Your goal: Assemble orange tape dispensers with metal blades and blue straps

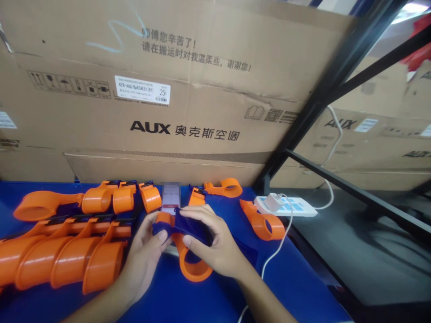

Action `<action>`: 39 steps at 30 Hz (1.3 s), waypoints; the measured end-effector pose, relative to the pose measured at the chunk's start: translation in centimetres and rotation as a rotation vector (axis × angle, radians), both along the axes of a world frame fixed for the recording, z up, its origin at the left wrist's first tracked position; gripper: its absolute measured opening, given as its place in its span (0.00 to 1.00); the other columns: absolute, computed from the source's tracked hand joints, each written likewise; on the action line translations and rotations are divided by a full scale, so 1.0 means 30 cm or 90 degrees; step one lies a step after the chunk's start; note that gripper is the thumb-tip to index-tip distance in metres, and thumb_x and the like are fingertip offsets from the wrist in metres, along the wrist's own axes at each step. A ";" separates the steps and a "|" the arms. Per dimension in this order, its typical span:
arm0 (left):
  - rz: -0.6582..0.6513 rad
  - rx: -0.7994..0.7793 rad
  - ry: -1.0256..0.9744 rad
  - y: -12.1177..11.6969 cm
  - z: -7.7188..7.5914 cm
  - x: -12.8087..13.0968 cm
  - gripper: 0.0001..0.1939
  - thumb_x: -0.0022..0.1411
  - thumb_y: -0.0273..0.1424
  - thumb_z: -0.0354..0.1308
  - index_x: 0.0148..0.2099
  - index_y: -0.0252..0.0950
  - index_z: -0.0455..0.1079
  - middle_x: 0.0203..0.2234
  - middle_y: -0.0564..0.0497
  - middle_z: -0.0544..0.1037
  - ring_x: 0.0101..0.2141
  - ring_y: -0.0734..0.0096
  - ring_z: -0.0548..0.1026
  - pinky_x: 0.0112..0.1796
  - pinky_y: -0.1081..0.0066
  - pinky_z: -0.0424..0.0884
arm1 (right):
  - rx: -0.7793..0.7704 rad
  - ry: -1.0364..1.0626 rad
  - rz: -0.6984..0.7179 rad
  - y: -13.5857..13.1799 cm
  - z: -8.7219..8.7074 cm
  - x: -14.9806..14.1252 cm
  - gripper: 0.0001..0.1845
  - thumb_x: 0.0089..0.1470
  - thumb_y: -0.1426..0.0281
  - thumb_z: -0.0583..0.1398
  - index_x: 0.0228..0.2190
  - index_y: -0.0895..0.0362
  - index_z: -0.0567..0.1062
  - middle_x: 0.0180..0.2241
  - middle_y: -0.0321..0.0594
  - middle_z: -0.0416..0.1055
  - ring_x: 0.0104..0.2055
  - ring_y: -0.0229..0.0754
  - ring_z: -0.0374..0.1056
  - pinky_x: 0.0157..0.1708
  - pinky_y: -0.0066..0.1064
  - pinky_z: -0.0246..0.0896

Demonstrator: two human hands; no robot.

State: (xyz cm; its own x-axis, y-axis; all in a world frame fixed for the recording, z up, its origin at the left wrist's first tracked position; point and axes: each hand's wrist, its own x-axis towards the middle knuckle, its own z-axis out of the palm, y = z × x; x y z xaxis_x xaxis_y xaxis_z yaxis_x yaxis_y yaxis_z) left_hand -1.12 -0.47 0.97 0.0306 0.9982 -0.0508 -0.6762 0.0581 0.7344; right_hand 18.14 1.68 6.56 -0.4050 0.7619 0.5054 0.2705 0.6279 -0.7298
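Note:
Between my hands is an orange plastic piece (197,274) with a round ring at its lower end. A dark blue flat piece (190,225), perhaps a strap or sleeve, lies across its upper part. My left hand (150,240) grips the upper left end, thumb in front over the blue and orange parts. With thumb and fingers closed, my right hand (217,242) pinches the blue piece from the right. How the two parts join is hidden by my fingers. Directly behind them lies a phone (171,197) with its screen lit.
Several similar orange ring pieces (104,264) with dark strips are lined up at left. More orange pieces (269,226) lie at the back and right. A white power strip (303,206) with a plug and cable sits right. Cardboard boxes (202,170) and a black metal frame (303,121) bound the blue tabletop (289,278).

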 end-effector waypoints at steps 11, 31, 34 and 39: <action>0.033 0.013 0.020 -0.006 -0.002 0.000 0.25 0.52 0.27 0.74 0.53 0.46 0.75 0.47 0.51 0.80 0.48 0.59 0.78 0.50 0.62 0.76 | -0.032 0.007 0.031 0.000 0.006 0.008 0.19 0.58 0.65 0.67 0.52 0.47 0.78 0.54 0.42 0.76 0.56 0.50 0.71 0.58 0.51 0.66; 0.060 0.112 0.085 -0.032 -0.020 -0.031 0.31 0.53 0.31 0.72 0.59 0.48 0.71 0.57 0.47 0.75 0.57 0.46 0.72 0.53 0.56 0.73 | 0.007 -0.098 0.013 -0.024 0.022 0.019 0.34 0.55 0.59 0.69 0.61 0.49 0.69 0.58 0.45 0.73 0.59 0.53 0.71 0.58 0.49 0.67; 0.085 0.188 0.150 -0.027 -0.044 -0.040 0.35 0.53 0.39 0.72 0.63 0.45 0.68 0.60 0.43 0.73 0.59 0.41 0.71 0.55 0.51 0.71 | 0.125 -0.110 -0.014 -0.026 0.004 0.016 0.36 0.52 0.59 0.71 0.60 0.51 0.69 0.55 0.46 0.75 0.55 0.52 0.73 0.55 0.46 0.70; 0.112 0.270 0.220 -0.028 -0.053 -0.041 0.38 0.51 0.42 0.73 0.62 0.42 0.66 0.61 0.38 0.73 0.58 0.38 0.72 0.56 0.46 0.70 | 0.312 -0.132 -0.039 -0.026 -0.029 0.013 0.37 0.51 0.59 0.71 0.59 0.54 0.70 0.51 0.49 0.76 0.53 0.52 0.74 0.51 0.46 0.71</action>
